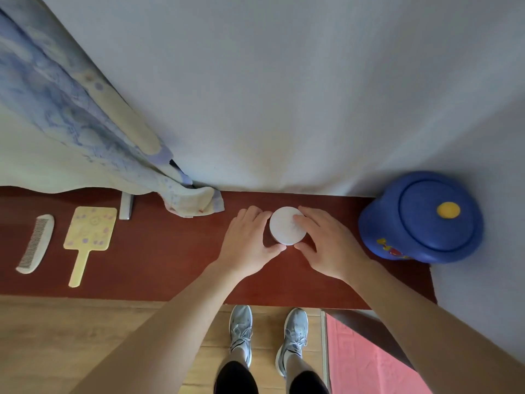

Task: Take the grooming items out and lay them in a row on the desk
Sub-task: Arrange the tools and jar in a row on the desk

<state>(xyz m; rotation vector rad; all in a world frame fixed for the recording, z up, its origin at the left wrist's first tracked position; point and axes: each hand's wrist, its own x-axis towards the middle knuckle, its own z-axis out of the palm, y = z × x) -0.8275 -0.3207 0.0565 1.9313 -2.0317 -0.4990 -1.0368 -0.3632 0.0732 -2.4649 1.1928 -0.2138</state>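
A small round jar with a white lid [285,227] stands on the red-brown desk [159,251], near the wall. My left hand [247,240] curls round its left side, thumb under the front edge. My right hand [326,240] holds the right side, with fingers on the lid's edge and thumb at the front. At the desk's far left lies a pale comb [35,243], teeth to the left. Right beside it lies a yellow hand mirror [89,234], handle toward me.
A blue lidded pot [420,217] with a yellow knob stands at the desk's right end, by the wall. A patterned curtain [71,123] hangs down onto the desk's back edge at left. A small grey block [126,206] lies behind the mirror. My feet stand on wooden floor below.
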